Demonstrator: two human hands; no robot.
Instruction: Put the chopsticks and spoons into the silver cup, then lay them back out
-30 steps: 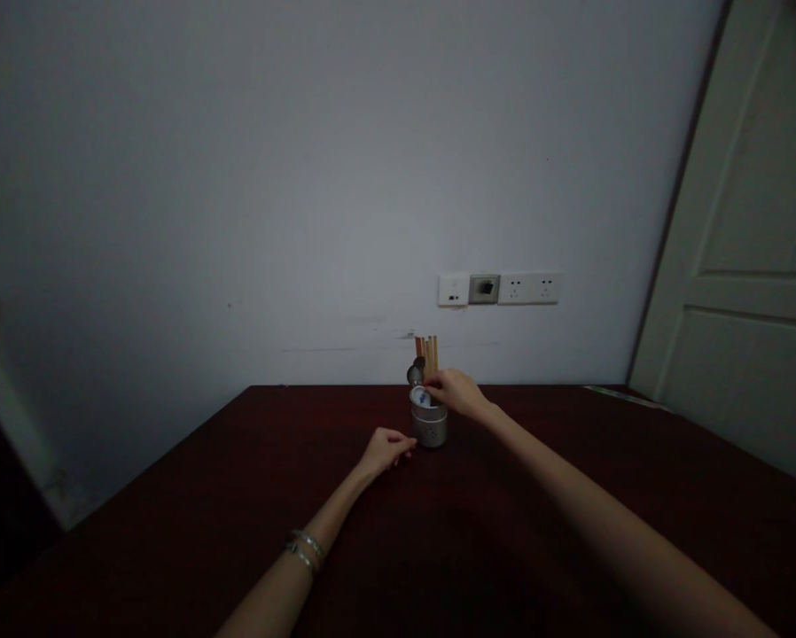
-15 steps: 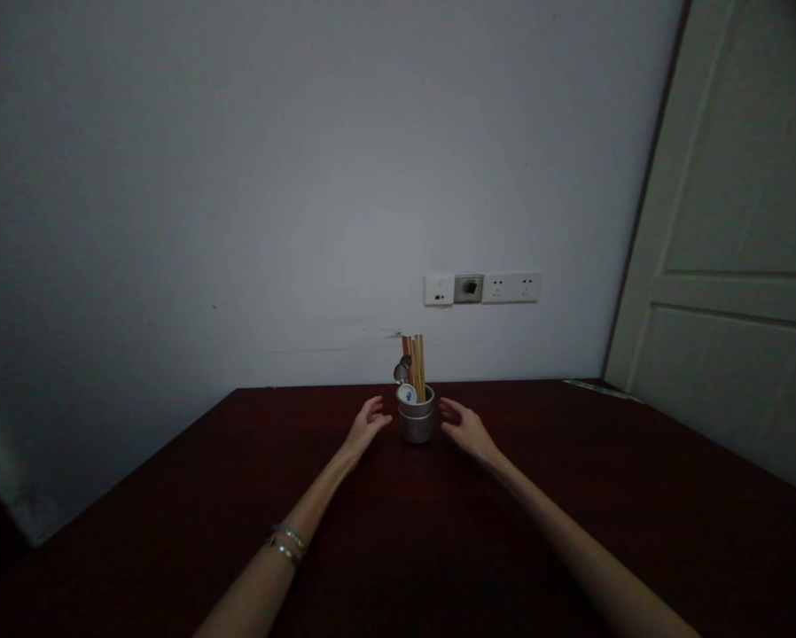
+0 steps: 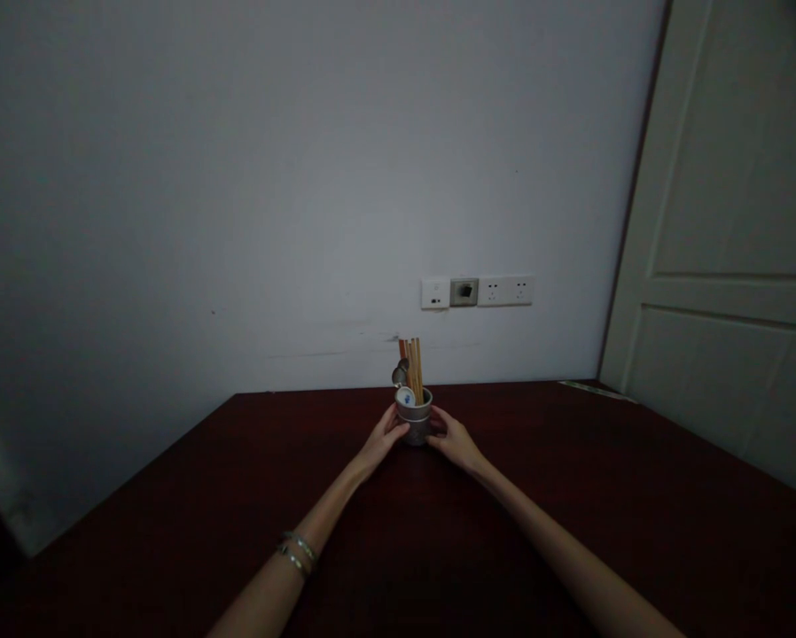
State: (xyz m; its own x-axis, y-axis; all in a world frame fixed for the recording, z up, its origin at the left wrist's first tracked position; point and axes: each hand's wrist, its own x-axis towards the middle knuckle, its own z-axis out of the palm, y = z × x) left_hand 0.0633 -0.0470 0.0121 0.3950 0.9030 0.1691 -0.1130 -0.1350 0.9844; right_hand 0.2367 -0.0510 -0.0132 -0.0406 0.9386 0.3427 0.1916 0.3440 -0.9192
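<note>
A grey utensil holder (image 3: 416, 427) stands upright on the dark red table (image 3: 398, 523). Several wooden chopsticks (image 3: 417, 368) rise from it, along with metal spoons (image 3: 399, 376) and a white spoon with a blue mark (image 3: 405, 397) leaning at the left of its rim. My left hand (image 3: 381, 441) grips the holder's left side, thumb at the front and fingers around the side. From the right, my right hand (image 3: 456, 441) clasps the opposite side, its fingertips partly hidden behind the holder. Two bracelets (image 3: 298, 554) circle my left wrist.
Behind the table rises a pale wall (image 3: 318, 195) with a row of sockets and switches (image 3: 478, 292). A panelled door (image 3: 723, 266) is at the right. A thin flat strip (image 3: 597, 391) lies near the table's far right edge.
Both hands have moved inward from either side and closed on the utensil holder. The holder still stands on the table; the view has shifted slightly.
</note>
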